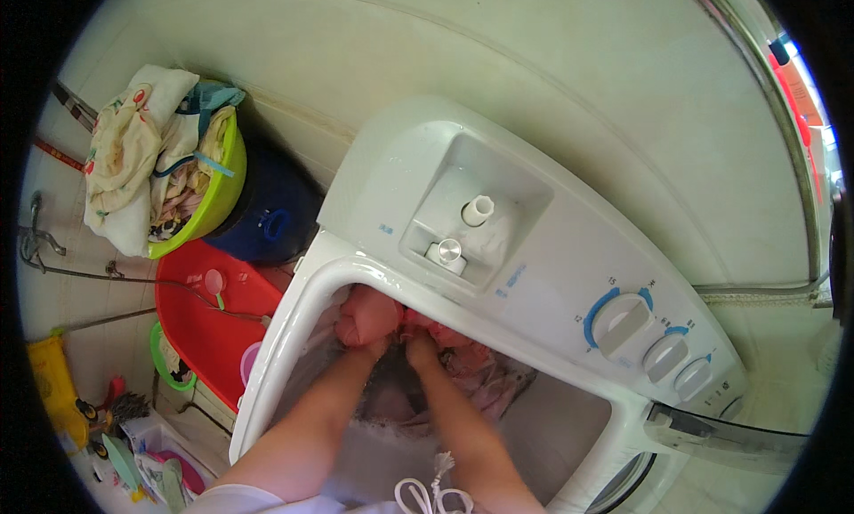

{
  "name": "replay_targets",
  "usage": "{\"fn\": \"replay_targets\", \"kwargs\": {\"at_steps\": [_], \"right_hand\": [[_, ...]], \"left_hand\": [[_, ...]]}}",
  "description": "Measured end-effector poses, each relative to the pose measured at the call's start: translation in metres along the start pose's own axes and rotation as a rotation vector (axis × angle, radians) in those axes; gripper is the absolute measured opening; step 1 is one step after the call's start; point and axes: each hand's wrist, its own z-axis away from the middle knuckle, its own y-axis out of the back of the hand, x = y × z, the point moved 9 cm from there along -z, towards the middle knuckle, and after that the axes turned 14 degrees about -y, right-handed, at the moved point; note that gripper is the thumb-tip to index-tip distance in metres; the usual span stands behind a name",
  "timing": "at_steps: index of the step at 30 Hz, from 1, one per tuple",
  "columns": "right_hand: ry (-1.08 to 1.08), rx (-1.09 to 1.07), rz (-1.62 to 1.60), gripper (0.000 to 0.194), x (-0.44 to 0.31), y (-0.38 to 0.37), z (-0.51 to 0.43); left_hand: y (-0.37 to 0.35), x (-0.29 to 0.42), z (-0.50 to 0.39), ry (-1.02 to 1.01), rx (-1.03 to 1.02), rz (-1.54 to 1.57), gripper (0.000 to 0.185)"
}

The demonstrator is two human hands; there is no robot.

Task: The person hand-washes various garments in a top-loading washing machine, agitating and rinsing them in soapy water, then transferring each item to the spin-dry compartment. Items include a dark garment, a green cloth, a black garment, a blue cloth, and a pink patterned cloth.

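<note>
Both my arms reach down into the wash tub (567, 427) of a white twin-tub washing machine (373, 180). My left hand (381, 347) grips wet pink cloth (369, 316), which bulges up beside the tub's far left corner. Close beside it, my right hand (419, 346) holds red-pink cloth (446, 330); whether this is the same piece, I cannot tell. The fingers are partly hidden by fabric and the tub's rim. More wet clothes (490, 380), pinkish and dark, lie in cloudy water around my wrists.
Control knobs (624, 324) line the machine's panel, and a raised lid (727, 440) stands at right. Left of the machine are a heaped green laundry basin (230, 180), a dark blue barrel (283, 200) and a red tub (193, 314). A shower hose (167, 280) crosses the red tub.
</note>
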Motion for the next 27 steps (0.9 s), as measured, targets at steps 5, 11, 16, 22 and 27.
{"fn": "replay_targets", "kwargs": {"at_steps": [5, 11, 16, 22, 27], "right_hand": [[0.104, 0.048, 0.202, 0.033, 0.038, -0.040, 0.009], [0.055, -0.498, 0.598, 0.038, 0.129, -0.114, 0.082], [0.165, -0.277, 0.525, 0.044, 0.042, 0.031, 0.095], [0.502, 0.066, -0.112, 0.051, -0.124, 0.232, 0.347], [0.700, 0.367, -0.230, 0.020, -0.132, 0.261, 0.412]], "left_hand": [[-0.042, 0.024, 0.052, -0.104, -0.624, -0.383, 0.054], [-0.062, -0.006, 0.164, 0.457, -0.813, -0.002, 0.058], [-0.038, 0.099, 0.105, -0.135, -0.589, 0.124, 0.038], [0.219, 0.341, 0.127, -0.576, -0.061, 0.444, 0.016], [0.298, 0.395, 0.182, -0.779, 0.242, 0.357, 0.025]]}}
